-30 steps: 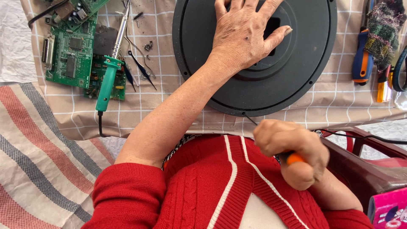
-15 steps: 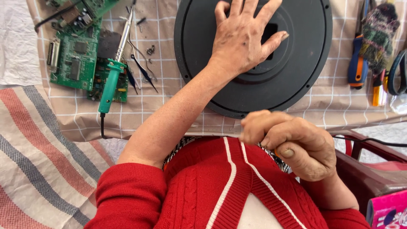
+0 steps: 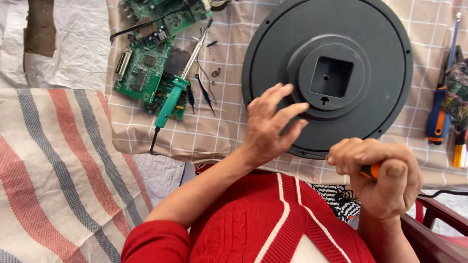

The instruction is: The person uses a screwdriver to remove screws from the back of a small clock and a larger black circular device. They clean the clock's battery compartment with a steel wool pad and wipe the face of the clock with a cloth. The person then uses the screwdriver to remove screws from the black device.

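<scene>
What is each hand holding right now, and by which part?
The right hand is closed around an orange tool handle; the rest is hidden. The left hand holds nothing, fingers resting on the black round disc.

One camera on the person's head looks steeply down, close over the red sleeves, both hands and the checked-cloth table point(image 3: 214, 131) just in front

Circuit boards point(image 3: 146, 68) lie left of the round disc point(image 3: 380, 87); screwdrivers point(image 3: 441, 117) right.

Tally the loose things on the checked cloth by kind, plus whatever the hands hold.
Black round disc: 1
Green circuit boards: 2
Green-handled soldering iron: 1
Blue-and-orange screwdriver: 1
Orange-handled tool in right hand: 1
Total: 6
</scene>
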